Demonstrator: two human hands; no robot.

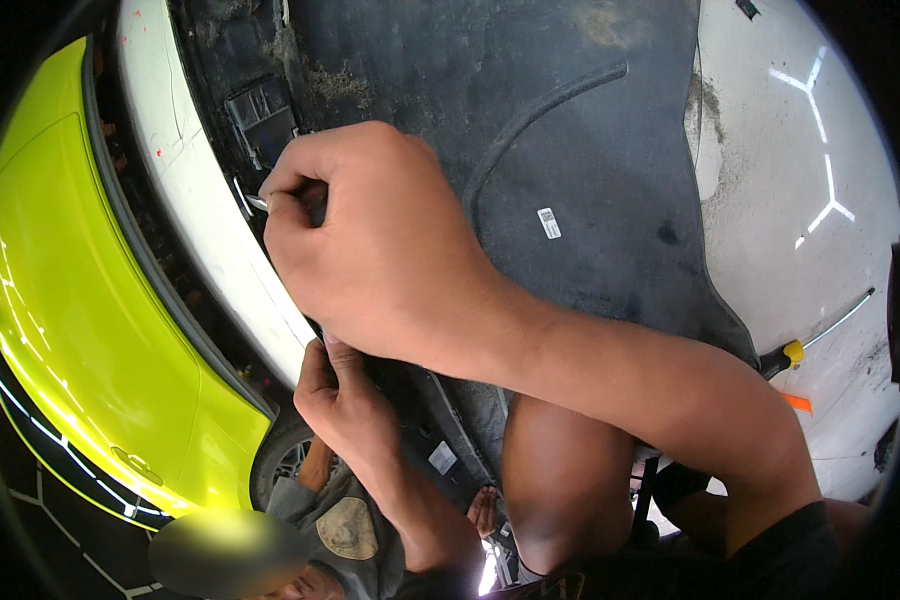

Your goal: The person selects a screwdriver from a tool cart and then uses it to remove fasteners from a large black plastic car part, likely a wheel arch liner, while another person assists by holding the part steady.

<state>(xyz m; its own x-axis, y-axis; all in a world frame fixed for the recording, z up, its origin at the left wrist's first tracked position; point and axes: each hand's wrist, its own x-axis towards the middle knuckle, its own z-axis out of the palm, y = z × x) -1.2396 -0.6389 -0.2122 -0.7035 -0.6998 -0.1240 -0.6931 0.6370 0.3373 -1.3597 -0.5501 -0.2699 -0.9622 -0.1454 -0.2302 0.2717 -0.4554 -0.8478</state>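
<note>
My right hand [370,240] reaches across from the lower right, thumb and index finger pinched on a thin pale piece [257,202]. Only the tip of that piece shows, beside the inner edge of a long white panel [220,225]. My left hand [345,395] is lower down, its fingers closed at the same panel's edge. Whatever it grips is hidden. A broad dark grey sheet [570,130] with a curved ridge and a small white label [549,223] spreads to the right of the hands. A black bracket-like part [262,115] lies just beyond my right hand.
A bright yellow-green car [100,330] stands at the left. Another person in a grey shirt [345,525] is low at the left, near a wheel [288,455]. A screwdriver [792,353] with a yellow and black handle and an orange piece [797,402] lie on the pale floor [820,250].
</note>
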